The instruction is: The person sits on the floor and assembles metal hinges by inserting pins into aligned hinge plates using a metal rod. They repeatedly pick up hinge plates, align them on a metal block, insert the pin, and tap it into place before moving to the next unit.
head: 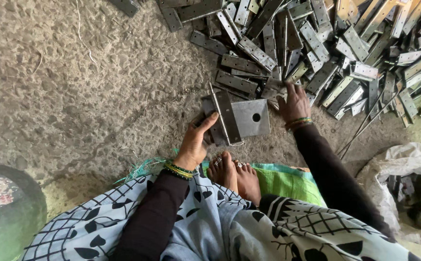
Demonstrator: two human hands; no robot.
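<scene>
Looking down from my head, my left hand sits at about seven o'clock from the middle of the view. Its fingers are curled around the lower end of a long grey steel hinge with a pin barrel along one edge, thumb laid across the face, so the hand is clamped on that piece. The hinge lies tilted, running from eleven o'clock down to five o'clock, and its lower part rests on the rough grey concrete floor just ahead of my bare feet.

Just beside the hinge, at its three o'clock, lies a flat square grey metal plate with one round hole, touching or overlapping the hinge's edge; I cannot tell which.

My right hand is at two o'clock from that plate, palm down, fingers spread apart and pressed onto the near edge of the big heap of loose grey metal hinge leaves, which fills the view from twelve to three o'clock. It grips nothing that I can see.

At four o'clock, well apart from my hands, stands an open white woven sack with dark metal pieces inside. A green cloth lies under my feet.
</scene>
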